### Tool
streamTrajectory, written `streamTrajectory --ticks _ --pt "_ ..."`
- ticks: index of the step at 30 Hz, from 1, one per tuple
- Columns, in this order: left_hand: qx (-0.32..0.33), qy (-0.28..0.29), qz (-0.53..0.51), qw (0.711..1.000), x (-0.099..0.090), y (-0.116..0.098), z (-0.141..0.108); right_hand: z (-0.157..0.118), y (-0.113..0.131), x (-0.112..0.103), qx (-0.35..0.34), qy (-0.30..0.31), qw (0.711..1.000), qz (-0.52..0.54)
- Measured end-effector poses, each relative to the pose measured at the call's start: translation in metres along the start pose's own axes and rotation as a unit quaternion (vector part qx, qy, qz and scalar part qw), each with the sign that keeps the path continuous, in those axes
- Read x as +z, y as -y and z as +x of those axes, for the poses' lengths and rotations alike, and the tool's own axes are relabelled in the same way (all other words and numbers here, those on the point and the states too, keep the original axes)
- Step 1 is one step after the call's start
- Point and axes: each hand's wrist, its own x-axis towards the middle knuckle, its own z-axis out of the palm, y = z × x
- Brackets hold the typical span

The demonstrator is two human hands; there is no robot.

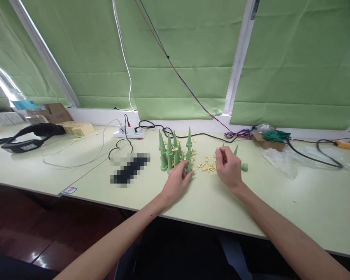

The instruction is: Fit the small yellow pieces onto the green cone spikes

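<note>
Several slim green cones (169,153) stand upright in a tight cluster on the table, with small yellow pieces stuck on or between them. At the cluster's near right side, my left hand (177,181) has its fingers and thumb closed about one green cone (189,164). Small loose yellow pieces (209,167) lie scattered between my hands. My right hand (229,167) is raised just right of them, fingers curled in a pinch; whatever it may hold is hidden. Behind it, another green cone tip (236,150) shows, and a short green piece (244,167) lies beside it.
A blurred dark object (130,169) lies left of the cones. Behind are a white power strip (128,133) and black cables. To the right are clear plastic bags (280,161) and a small cardboard box (268,142). A black headset (29,138) rests far left.
</note>
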Motion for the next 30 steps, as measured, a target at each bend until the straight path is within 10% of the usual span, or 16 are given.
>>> streamTrajectory --ticks 6,30 --pt "0.012 -0.028 0.014 0.999 0.0 0.001 0.0 0.013 -0.017 -0.009 0.023 -0.071 0.992 -0.098" --pt "0.071 -0.116 -0.058 0.989 -0.001 -0.004 -0.002 0.01 -0.022 -0.004 0.167 0.063 0.961 -0.213"
